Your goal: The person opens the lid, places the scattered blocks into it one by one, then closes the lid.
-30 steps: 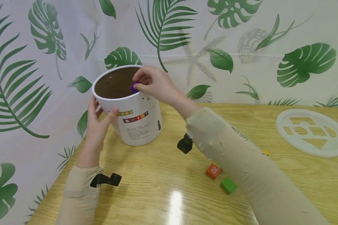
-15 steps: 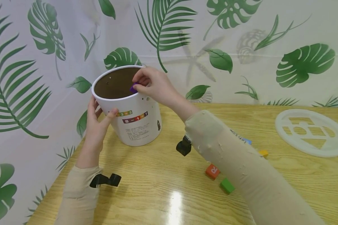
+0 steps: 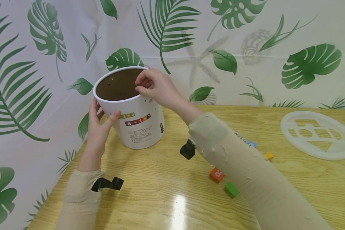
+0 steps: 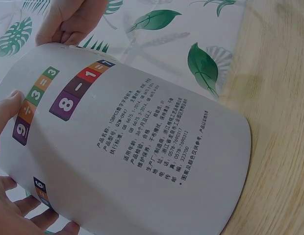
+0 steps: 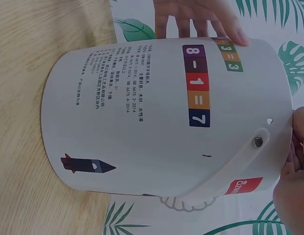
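A white bucket (image 3: 143,127) with printed number strips stands on the table, its dark inside partly visible in the head view. My left hand (image 3: 99,127) holds the bucket's left side, thumb on the front and fingers curled round behind. In the left wrist view, those fingers (image 4: 41,215) touch its wall. My right hand (image 3: 156,84) is over the near right part of the rim, its bent fingers and thumb inside the opening. No block shows between them now. The bucket's bottom is hidden from view.
A red block (image 3: 217,175) and a green block (image 3: 232,190) lie near the right forearm. Blue (image 3: 251,143) and yellow (image 3: 268,156) pieces show beyond the sleeve. A white disc with cut-out shapes (image 3: 293,147) lies at the right. A leaf-patterned sheet (image 3: 247,83) hangs behind.
The purple block pinched by my right hand has dropped out of sight at the bucket's opening, apparently let go. Both hands and the bucket stay nearly where they were.
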Demonstrator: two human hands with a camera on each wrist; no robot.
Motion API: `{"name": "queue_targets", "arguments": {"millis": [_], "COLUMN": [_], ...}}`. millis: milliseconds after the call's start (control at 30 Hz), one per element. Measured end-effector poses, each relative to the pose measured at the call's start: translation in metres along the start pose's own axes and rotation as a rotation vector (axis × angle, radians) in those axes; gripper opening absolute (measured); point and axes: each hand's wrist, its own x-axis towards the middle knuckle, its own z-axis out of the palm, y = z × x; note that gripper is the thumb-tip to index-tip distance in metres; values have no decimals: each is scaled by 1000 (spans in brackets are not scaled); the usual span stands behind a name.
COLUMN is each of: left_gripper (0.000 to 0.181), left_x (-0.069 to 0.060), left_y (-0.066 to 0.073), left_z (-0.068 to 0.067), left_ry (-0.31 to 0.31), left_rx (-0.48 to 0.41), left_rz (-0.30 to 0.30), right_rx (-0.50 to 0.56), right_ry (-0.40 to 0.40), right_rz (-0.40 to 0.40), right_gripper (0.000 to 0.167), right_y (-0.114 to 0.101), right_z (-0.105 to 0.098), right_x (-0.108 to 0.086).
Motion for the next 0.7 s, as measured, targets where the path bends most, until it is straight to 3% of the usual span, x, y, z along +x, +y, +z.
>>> {"name": "queue_targets", "arguments": {"millis": [400, 700], "left_gripper": [90, 90], "left_x": [1, 2], "left_y": [2, 0], "left_z": [1, 0], "left_ry": [-2, -3], "left_rx": [5, 3], "left_rz": [-8, -14], "right_rx": [-47, -67], "right_ry": [5, -31], "right_rz": [-48, -98], "right_gripper": [8, 21], "right_y": [1, -3], "right_z": [1, -3], "right_x": [-4, -9]}}
